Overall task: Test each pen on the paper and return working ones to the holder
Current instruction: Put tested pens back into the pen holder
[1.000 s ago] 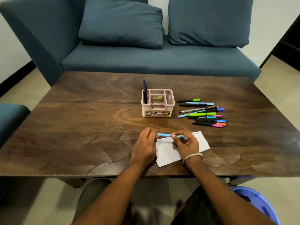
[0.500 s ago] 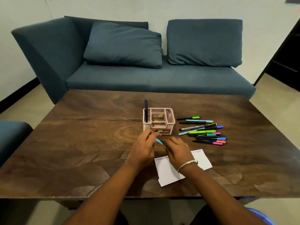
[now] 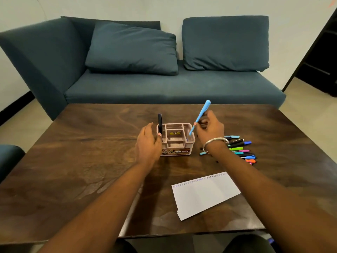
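Pinching the blue pen (image 3: pixel 200 116) tilted, your right hand (image 3: pixel 209 131) has its lower tip inside the holder's (image 3: pixel 176 141) right compartment; exactly how the fingers wrap it is hard to make out. Your left hand (image 3: pixel 148 143) rests against the holder's left side, fingers relaxed, beside an upright black pen (image 3: pixel 160 125). Your right wrist hides part of the loose pens (image 3: pixel 240 149). The paper (image 3: pixel 205 194) lies nearer you.
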